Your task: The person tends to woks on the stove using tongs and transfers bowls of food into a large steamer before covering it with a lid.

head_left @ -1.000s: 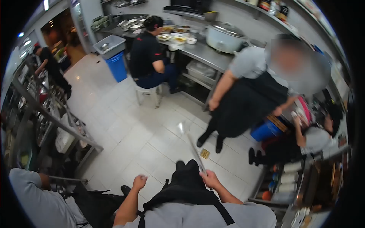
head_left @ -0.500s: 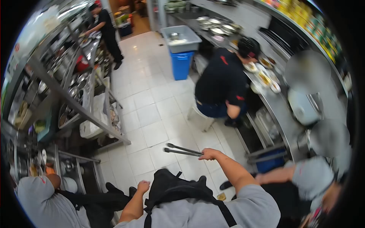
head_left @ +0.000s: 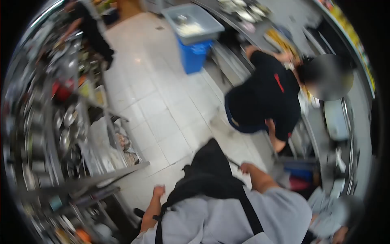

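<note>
My right hand (head_left: pixel 246 168) is closed around dark metal tongs (head_left: pixel 232 162). Only a short stretch of them shows, and the black apron (head_left: pixel 209 162) hides the rest. My left hand (head_left: pixel 159 190) hangs low on the other side of the apron, its fingers curled in with nothing visible in them. Neither hand touches a counter or shelf.
Metal shelving (head_left: pixel 134 168) with pans and bowls runs along the left. A co-worker in black (head_left: pixel 264 97) stands close ahead on the right by the counter. A grey tub (head_left: pixel 195 34) sits on a blue bin (head_left: pixel 193 57). White floor tiles (head_left: pixel 158 118) stretch ahead.
The view has moved forward and turned. The seated co-worker now stands. My right hand has lowered, and the tongs, fully visible before, are now mostly behind the apron.
</note>
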The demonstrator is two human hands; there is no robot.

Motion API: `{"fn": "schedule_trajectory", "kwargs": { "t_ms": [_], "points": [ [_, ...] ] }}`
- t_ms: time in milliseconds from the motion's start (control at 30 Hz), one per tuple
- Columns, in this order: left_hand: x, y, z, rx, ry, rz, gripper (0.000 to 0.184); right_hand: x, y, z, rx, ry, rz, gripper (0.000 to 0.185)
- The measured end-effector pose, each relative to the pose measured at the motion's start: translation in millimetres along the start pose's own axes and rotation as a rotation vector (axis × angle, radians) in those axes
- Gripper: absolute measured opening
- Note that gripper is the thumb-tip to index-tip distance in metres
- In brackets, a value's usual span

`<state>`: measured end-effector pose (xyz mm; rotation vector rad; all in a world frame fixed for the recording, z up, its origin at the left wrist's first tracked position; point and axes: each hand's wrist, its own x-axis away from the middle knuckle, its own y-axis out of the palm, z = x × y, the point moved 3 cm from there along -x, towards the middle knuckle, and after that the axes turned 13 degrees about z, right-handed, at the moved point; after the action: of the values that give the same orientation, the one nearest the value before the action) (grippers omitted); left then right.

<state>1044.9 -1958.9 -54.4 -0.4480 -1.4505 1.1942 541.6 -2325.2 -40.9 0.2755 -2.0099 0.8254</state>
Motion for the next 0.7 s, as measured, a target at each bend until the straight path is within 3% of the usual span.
{"fn": "schedule_trajectory", "kwargs": {
  "t_ms": [33, 67, 100, 133, 167, 233, 367, 500, 533, 600, 700],
  "points": [
    [-37, -37, -19, 0.329, -0.128, 0.075, 0.044, -15, -2, 3, -0.366, 0.312, -0.09, 0.047],
    [-96, -25, -67, 0.67, -0.087, 0.22, 0.036, -10, -25, -17, -0.706, 0.517, -0.057, 0.046],
    [-112, -116, -46, 0.957, -0.504, 0.19, 0.024, -30, -17, -12, -0.987, 0.556, -0.03, 0.047],
    [-144, -170, -48, 0.943, -0.474, 0.113, 0.012, -27, -45, -32, -1.076, 0.702, 0.024, 0.035],
    [-185, -174, -79, 1.242, -0.64, 0.17, 0.014, -14, -84, -52, -1.138, 0.852, 0.033, 0.038],
    [-231, -245, -83, 1.34, -0.687, 0.339, 0.015, -22, -111, -55, -1.379, 0.984, 0.061, 0.035],
    [-284, -328, -99, 1.266, -0.677, 0.178, 0.018, -20, -131, -56, -1.783, 1.221, 0.068, 0.032],
    [-328, -332, -146, 0.995, -0.618, -0.042, 0.02, -7, -164, -63, -2.267, 1.581, 0.527, 0.024],
    [-342, -327, -163, 0.896, -0.558, -0.08, 0.021, -3, -187, -72, -2.281, 1.607, 0.539, 0.024],
    [-376, -329, -188, 0.707, -0.416, -0.158, 0.022, 0, -229, -90, -2.344, 1.575, 1.093, 0.027],
    [-441, -346, -219, 0.555, -0.266, -0.246, 0.023, -21, -283, -123, -2.479, 1.588, 1.396, 0.029]
  ]
}}
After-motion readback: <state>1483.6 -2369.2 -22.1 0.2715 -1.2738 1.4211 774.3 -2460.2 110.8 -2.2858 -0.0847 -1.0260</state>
